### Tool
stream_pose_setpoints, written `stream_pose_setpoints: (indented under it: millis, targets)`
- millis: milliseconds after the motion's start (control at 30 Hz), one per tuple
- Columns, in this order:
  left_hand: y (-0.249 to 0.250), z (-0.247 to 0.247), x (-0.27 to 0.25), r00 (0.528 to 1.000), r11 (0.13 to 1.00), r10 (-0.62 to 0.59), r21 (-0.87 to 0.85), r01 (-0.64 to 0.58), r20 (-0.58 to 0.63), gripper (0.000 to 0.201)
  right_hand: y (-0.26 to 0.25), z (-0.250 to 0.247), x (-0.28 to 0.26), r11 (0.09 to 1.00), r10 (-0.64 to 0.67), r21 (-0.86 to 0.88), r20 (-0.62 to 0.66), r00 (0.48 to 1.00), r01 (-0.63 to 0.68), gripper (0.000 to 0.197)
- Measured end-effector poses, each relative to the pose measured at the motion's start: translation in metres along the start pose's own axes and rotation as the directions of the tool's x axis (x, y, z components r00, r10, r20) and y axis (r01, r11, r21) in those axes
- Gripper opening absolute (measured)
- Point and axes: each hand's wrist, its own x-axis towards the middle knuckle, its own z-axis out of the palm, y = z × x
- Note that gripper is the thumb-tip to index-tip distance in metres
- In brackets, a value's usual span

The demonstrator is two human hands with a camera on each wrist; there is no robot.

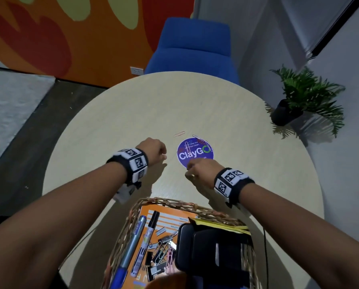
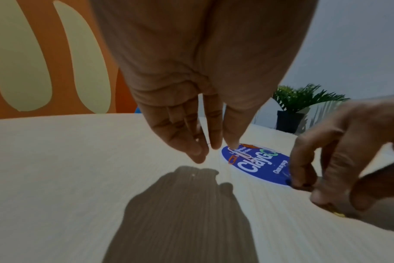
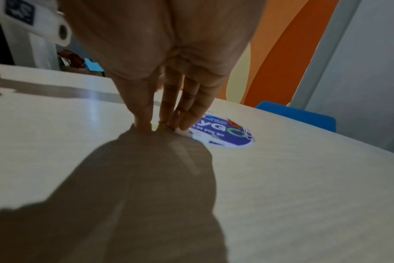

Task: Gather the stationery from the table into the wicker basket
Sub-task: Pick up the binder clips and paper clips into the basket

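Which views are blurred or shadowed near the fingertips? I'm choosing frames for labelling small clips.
Head view: mostly sharp, dim at the edges, wide-angle curving of the table. Left wrist: left hand fairly clear, its dark shadow below. Right wrist: motion blur, right hand fingertips smeared, large shadow across the foreground.

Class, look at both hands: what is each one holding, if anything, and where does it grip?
The left hand holds nothing. The right hand pinches something small and yellow at its fingertips against the table; what it is, or where gripped, cannot be told.

A wicker basket (image 1: 120, 236) is sitting at the round table's (image 1: 132, 105) near edge, holding markers (image 1: 132, 240), clips (image 1: 161, 251) and an orange notebook (image 1: 168, 217), while loose paper clips (image 1: 179, 133) (thin, coloured) are lying flat mid-table.
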Motion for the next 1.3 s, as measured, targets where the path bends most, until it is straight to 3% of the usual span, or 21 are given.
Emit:
stream_pose_setpoints:
  millis: [300,533,700,800,900,1033,1200,1300]
  targets:
    - [0.036,0.021,0.064,0.999,0.999,-0.046,0.003,0.046,-0.002,0.024,0.020,0.025,-0.003,0.971,0.183,0.164,-0.051,0.982,-0.173,0.013]
    - [0.049,0.032,0.064,0.991,0.991,-0.128,0.042,0.127,0.023,0.019,0.021,0.027,-0.009,0.919,0.288,0.256,0.083,0.954,-0.300,0.006]
    - [0.044,0.024,0.049,0.985,0.985,-0.158,0.085,0.153,0.066,0.010,0.015,0.029,-0.017,0.934,0.279,0.222,0.030,0.960,-0.279,0.020]
    - [0.048,0.003,0.025,0.996,0.996,-0.080,0.047,0.078,0.035,0.016,0.016,0.017,-0.030,0.929,0.262,0.269,0.008,0.965,-0.254,0.021]
    - [0.061,-0.019,-0.015,0.997,0.993,0.070,-0.097,-0.072,-0.022,0.024,0.020,0.000,-0.043,0.909,0.233,0.367,-0.052,0.971,-0.199,0.009]
    - [0.061,-0.018,-0.093,0.988,0.942,0.139,-0.298,-0.154,-0.073,0.019,0.011,-0.015,-0.061,0.871,0.215,0.476,-0.151,0.965,-0.120,0.026]
    - [0.044,0.028,-0.166,0.994,0.917,0.111,-0.387,-0.100,0.007,0.011,-0.033,-0.029,-0.078,0.869,0.044,0.493,-0.148,0.988,0.035,0.015]
    - [0.034,0.055,-0.195,0.979,0.943,0.171,-0.306,-0.130,0.111,0.020,-0.060,-0.036,-0.086,0.885,-0.054,0.455,-0.107,0.993,0.097,0.016]
